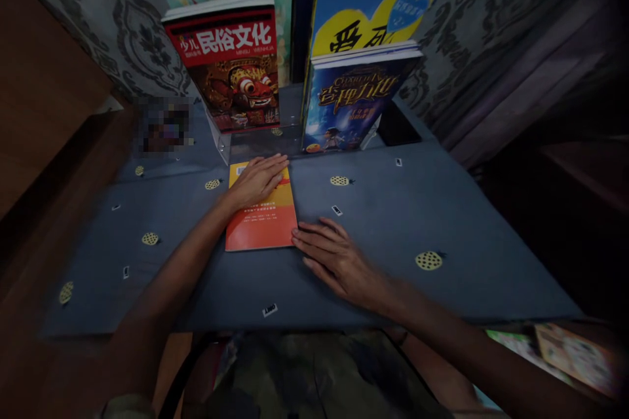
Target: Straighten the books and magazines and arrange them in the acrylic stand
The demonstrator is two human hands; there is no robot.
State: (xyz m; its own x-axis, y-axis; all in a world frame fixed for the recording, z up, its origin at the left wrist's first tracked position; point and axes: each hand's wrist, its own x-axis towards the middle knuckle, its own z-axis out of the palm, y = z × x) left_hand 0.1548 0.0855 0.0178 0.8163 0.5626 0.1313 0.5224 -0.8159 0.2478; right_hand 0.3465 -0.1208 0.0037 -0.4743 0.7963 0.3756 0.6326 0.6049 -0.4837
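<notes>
A thin orange and yellow book [260, 226] lies closed and flat on the table, with white print and a barcode on the side facing up. My left hand [258, 178] rests flat across its upper part, fingers stretched out to the right. Beside the book's lower right edge lies my right hand [329, 252], palm down with its fingers extended, the fingertips at the edge. Neither hand grips anything. Part of the cover is hidden under my left hand.
A clear stand [265, 144] behind the book holds upright books, among them a red one [236, 72] and a dark blue one [356, 101]. A blue-grey cloth [383, 236] with pineapple prints covers the table. More books [565, 353] sit low at the right.
</notes>
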